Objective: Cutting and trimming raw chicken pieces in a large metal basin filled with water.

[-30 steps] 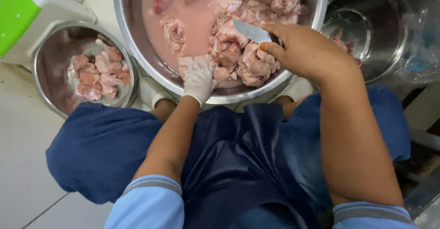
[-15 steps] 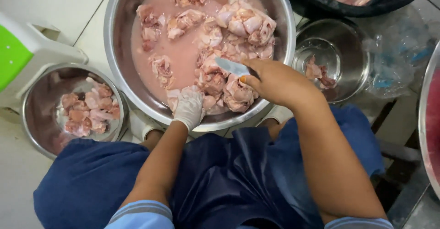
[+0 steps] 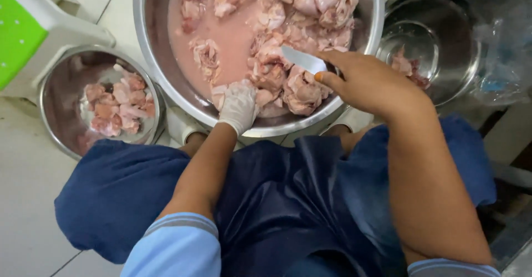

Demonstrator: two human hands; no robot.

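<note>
A big steel basin point(image 3: 148, 61) is sitting at the far middle of the scene, holding pinkish water and a heap of raw chicken pieces point(image 3: 299, 39) that is piling up toward its right and near side. The person's dark blue apron point(image 3: 277, 199) is filling the near part, spreading over both knees.

Left of the basin, a smaller steel bowl point(image 3: 61, 116) is resting on the pale tiled floor point(image 3: 27, 188), with a few cut pieces point(image 3: 116, 105) lying in it. Far left of that, a white and green plastic stool point(image 3: 33, 27) is standing partly out of view. On the right, a clear glass bowl point(image 3: 443, 50) is holding a few red scraps, and a clear plastic bag point(image 3: 499, 44) is lying just beyond it.

The left hand point(image 3: 238, 105), wearing a white glove, is reaching over the near rim of the basin, its fingers curling down onto a chicken piece at the edge; whether they are gripping it fully cannot be told. The bare right hand point(image 3: 366, 83) is closing its fingers around the handle of a knife point(image 3: 302, 59), whose blade is pointing left over the meat, just right of the gloved hand.
</note>
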